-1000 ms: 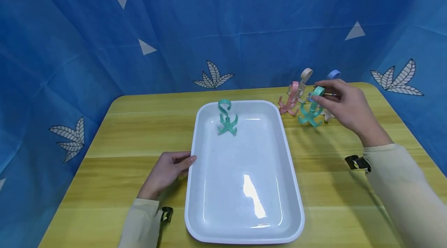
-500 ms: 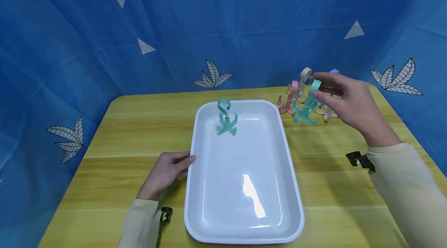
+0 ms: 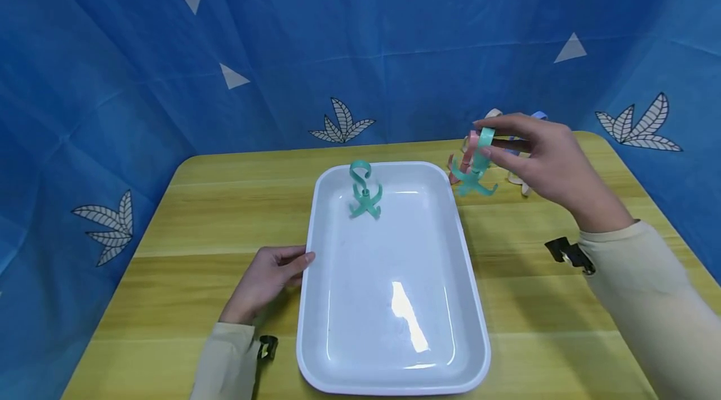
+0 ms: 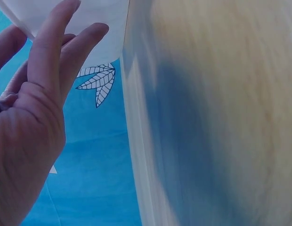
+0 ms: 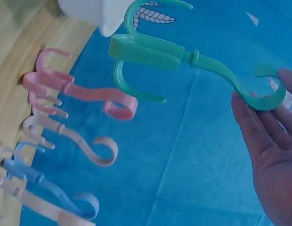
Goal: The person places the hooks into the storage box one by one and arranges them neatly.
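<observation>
My right hand (image 3: 543, 159) pinches the curled top of a green multi-prong hook (image 3: 475, 165) between thumb and fingers. In the right wrist view this green hook (image 5: 150, 51) hangs in the air, its prongs pointing away from the hand (image 5: 275, 155). On the left, my left hand (image 3: 270, 278) holds the near-left side of a white tray (image 3: 394, 350), thumb on the rim and other fingers beneath it. The left wrist view shows these fingers (image 4: 44, 52) against the tray's outer wall (image 4: 103, 42). A second green hook (image 3: 366, 200) stands inside the tray at its far left.
Behind the right hand stand a pink hook (image 5: 80, 89), a white hook (image 5: 82, 141), a blue hook (image 5: 52, 186) and another pale hook (image 5: 37, 202) on the wooden table (image 3: 225, 200). A blue cloth (image 3: 383, 43) hangs along the table's back edge.
My right hand has lifted the green hook from beside the other hooks and carried it left, in front of the pink one. My left hand and the tray have stayed put.
</observation>
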Available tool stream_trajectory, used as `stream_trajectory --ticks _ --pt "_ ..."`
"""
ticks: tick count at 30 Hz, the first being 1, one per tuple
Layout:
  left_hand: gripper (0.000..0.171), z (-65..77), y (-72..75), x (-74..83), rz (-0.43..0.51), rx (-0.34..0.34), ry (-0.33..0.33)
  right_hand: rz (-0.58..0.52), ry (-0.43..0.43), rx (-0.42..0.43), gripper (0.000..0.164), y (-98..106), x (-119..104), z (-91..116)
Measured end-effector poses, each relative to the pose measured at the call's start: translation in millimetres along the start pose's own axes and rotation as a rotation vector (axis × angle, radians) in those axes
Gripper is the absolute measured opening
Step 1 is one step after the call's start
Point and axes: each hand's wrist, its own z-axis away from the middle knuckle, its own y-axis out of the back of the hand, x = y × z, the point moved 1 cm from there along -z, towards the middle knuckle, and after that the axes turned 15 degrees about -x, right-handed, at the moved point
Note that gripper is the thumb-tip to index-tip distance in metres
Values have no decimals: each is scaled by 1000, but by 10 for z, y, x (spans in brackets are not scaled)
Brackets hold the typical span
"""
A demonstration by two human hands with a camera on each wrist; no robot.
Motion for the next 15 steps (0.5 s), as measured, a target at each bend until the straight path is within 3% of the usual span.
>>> stream_trajectory --ticks 9,15 --pt "45 -7 14 -5 -52 11 13 -48 91 -81 36 -105 -100 -196" --pt "46 -4 -4 1 -35 -3 -5 -120 73 -177 35 -208 -157 -362"
